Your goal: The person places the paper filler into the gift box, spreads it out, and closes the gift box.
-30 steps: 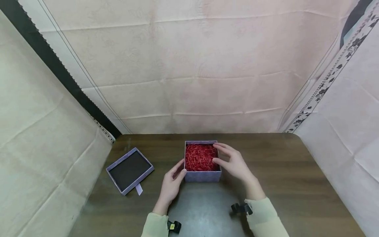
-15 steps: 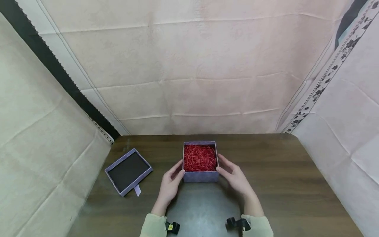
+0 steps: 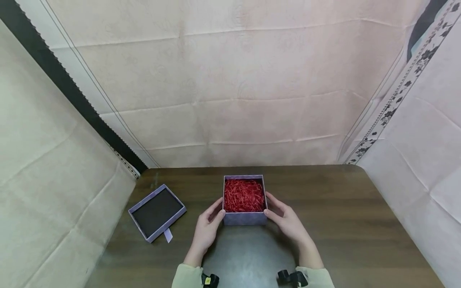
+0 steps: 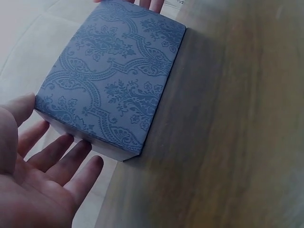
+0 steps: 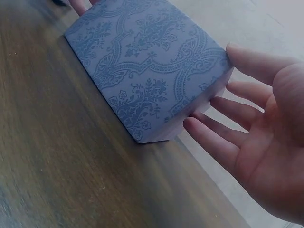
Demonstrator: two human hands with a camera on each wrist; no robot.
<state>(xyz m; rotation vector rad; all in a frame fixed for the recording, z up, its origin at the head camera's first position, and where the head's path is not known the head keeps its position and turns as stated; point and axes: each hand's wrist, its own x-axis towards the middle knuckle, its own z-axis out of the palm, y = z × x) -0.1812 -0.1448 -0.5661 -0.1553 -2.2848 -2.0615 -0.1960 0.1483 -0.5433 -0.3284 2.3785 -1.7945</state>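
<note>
A purple gift box (image 3: 245,219) with an embossed floral pattern stands on the table, its open top facing up. Red shredded paper (image 3: 244,195) fills it. My left hand (image 3: 206,232) touches the box's left side, the thumb at the near corner. On the opposite side my right hand (image 3: 293,226) does the same. Both wrist views show the fingers (image 4: 78,185) nearly straight, with the tips on or close to the side walls. The patterned front wall (image 5: 147,61) fills much of the right wrist view. Whether anything lies under the paper is hidden.
The box's lid (image 3: 157,213) lies to the left, dark inside facing up, with a ribbon tab (image 3: 168,235) at its near edge. The brown wooden table (image 3: 342,224) is bordered by pale cloth (image 3: 245,88) at the back and sides.
My right hand has come down from the box's top right rim and the red paper to the right side wall. My left hand has stayed at the left side.
</note>
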